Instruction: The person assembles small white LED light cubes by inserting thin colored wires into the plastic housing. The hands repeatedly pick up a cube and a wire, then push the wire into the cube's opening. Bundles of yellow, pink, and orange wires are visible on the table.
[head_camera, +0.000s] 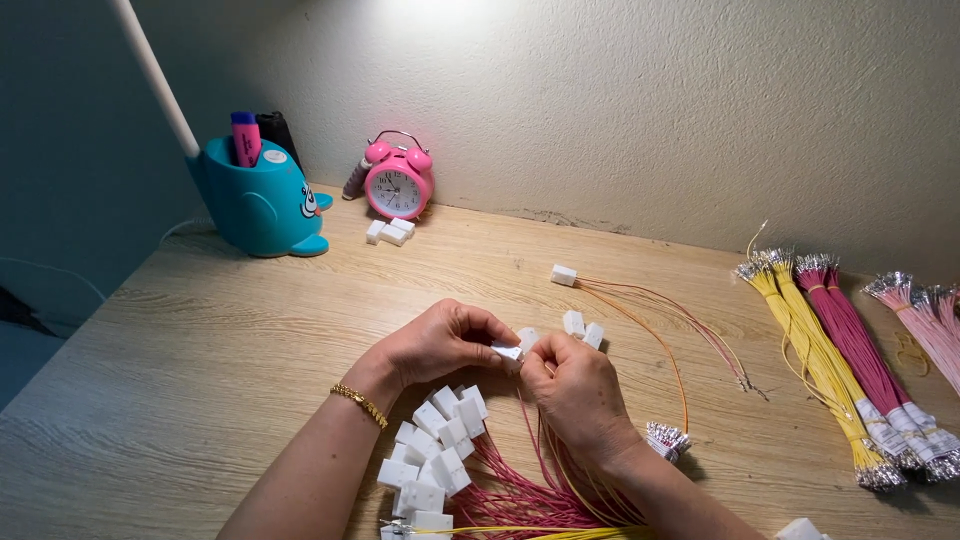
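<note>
My left hand (440, 345) pinches a small white plastic connector (508, 350) at the middle of the wooden desk (200, 340). My right hand (577, 390) meets it from the right, fingertips on the same connector and on thin wires running down under the palm. Below my hands lies a pile of white connectors (432, 465) with pink and yellow wires (520, 505) attached. Two loose white connectors (582, 327) rest just beyond my right hand.
A finished connector with orange and pink wires (640, 300) lies further back. Bundles of yellow (815, 350), dark pink (860, 350) and light pink wires (930, 320) lie at the right. A teal pen holder (262, 200), pink alarm clock (398, 182) and several white connectors (390, 232) stand by the wall.
</note>
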